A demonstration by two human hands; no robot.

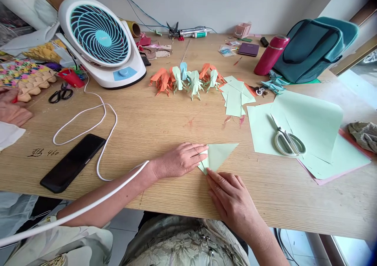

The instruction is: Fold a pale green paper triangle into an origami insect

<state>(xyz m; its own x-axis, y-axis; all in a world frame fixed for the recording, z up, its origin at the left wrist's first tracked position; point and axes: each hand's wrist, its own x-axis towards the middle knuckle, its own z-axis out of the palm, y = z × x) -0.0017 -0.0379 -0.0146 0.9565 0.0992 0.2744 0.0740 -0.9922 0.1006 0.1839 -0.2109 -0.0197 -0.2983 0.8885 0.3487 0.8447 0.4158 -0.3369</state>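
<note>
A pale green paper (224, 153), folded into a triangle, lies on the wooden table near its front edge. My left hand (184, 160) rests flat over the paper's left side, fingers stretched out and a little apart. At the paper's lower corner, my right hand (231, 193) has its fingers close together, with the index fingertip on the folded edge; its thumb is mostly hidden. Farther back stands a row of folded paper figures (194, 83) in orange, green and blue. Cut green paper pieces (235, 101) are piled beside them.
White-handled scissors (287, 140) lie on large green sheets (309, 120) at right. Behind are a red bottle (271, 55) and a teal bag (309, 50). At left are a fan (100, 38), a phone (73, 162), a white cable (116, 120), black scissors (61, 93) and another person's hand (13, 110).
</note>
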